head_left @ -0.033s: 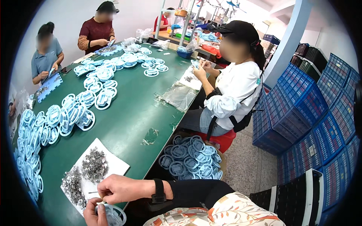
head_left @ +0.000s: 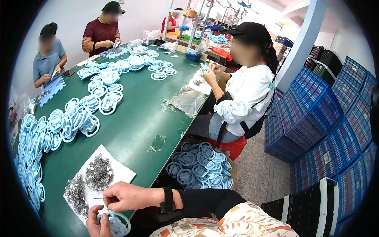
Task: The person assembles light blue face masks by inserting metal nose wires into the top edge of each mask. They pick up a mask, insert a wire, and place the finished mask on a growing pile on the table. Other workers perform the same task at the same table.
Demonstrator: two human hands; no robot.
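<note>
My left hand (head_left: 98, 225) is closed on the rim of a light-blue round plastic part (head_left: 119, 226) at the table's near edge. Just above it, my right hand (head_left: 130, 196) pinches a thin metal tool (head_left: 98, 198), whose dark narrow end points left past the fingers. What the tool's other end touches is hidden by my fingers. Beside my hands lies a white sheet (head_left: 124, 173) bearing two heaps of small silvery metal pieces (head_left: 99, 172).
More light-blue round parts (head_left: 29, 158) spread along the left of the green table (head_left: 130, 130). A box of similar parts (head_left: 201, 166) stands below the edge on the right. A co-worker in white (head_left: 248, 94) sits beyond it; blue crates (head_left: 300, 114) are stacked at right.
My left hand and the round part have shifted slightly, with the part tilted more into view. My right hand has moved up a little, still pinching the tool.
</note>
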